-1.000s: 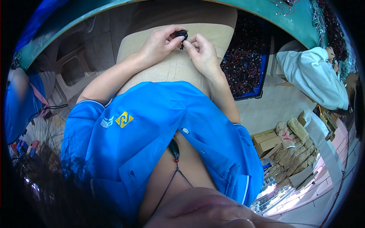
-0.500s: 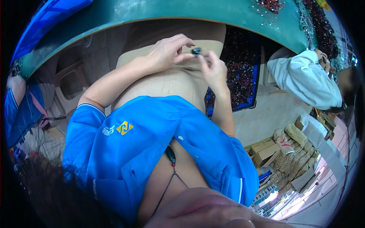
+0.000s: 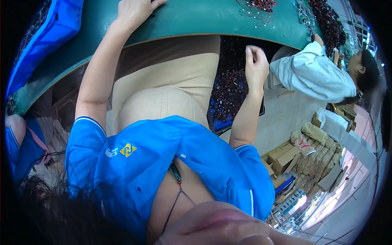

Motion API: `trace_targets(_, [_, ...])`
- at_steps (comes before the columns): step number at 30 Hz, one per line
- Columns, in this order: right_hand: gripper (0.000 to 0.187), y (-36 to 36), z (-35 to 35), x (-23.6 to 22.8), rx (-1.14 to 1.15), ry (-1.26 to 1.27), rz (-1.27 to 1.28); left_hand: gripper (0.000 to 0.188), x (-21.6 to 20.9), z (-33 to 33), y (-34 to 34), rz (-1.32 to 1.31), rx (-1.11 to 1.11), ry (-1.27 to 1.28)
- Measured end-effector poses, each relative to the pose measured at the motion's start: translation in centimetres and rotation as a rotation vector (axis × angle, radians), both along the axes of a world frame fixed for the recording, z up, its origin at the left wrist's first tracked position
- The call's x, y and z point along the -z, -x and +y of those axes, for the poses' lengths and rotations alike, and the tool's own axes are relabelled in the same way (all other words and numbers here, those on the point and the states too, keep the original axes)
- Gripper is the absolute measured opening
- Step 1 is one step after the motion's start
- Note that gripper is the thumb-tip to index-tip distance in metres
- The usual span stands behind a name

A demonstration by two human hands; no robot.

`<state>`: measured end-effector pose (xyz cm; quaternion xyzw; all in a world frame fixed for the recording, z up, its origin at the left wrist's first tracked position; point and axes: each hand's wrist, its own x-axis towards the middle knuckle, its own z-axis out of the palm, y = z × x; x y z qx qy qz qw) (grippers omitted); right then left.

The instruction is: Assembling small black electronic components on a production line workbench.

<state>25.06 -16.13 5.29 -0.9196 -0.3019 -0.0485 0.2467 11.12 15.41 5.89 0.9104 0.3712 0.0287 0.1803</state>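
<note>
My left hand [image 3: 136, 14] reaches over the green table [image 3: 179, 22] at the top edge. Its thumb sticks out to the right, while the other fingers run out of the picture. Just under that thumb, a small dark thing [image 3: 152, 16] shows on the table, its kind too small to tell. My right hand [image 3: 257, 67] is raised off the table's near edge, fingers curled in toward the thumb. Whatever it may hold is hidden. Below and beside it stands a blue crate [image 3: 228, 123] filled with dark and red wired pieces [image 3: 230, 92].
Red wires with small white ends [image 3: 259, 6] lie at the table's far right, beside grey and dark wire bundles [image 3: 326, 20]. A blue bin [image 3: 49, 36] stands at the left. On the right a co-worker in a pale sleeve [image 3: 312, 71] works. Cardboard boxes [image 3: 281, 158] stand behind.
My left hand has moved from above my lap forward onto the table. The right hand has drawn away to the right. The small black piece no longer shows between them.
</note>
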Motion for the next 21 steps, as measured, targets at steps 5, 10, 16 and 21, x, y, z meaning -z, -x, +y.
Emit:
trace_targets(5, [0.013,-5.1,7.7,-1.2,-0.139,-0.262,-0.311,0.017,1.8,-1.1,1.6,-0.355,0.057,-0.154])
trace_targets(10, [0.018,-11.1,15.9,-0.5,-0.112,0.029,-0.518,0.017,1.7,-1.0,3.9,-0.602,0.113,-0.232])
trace_targets(16, [0.018,-15.0,20.0,1.0,-0.078,0.629,-0.253,0.016,-1.0,-3.8,7.0,-0.734,0.138,0.017])
trace_targets(21, [0.018,-14.8,19.7,2.0,-0.019,0.596,-0.242,0.018,-1.1,-6.9,10.2,-0.626,0.076,0.626])
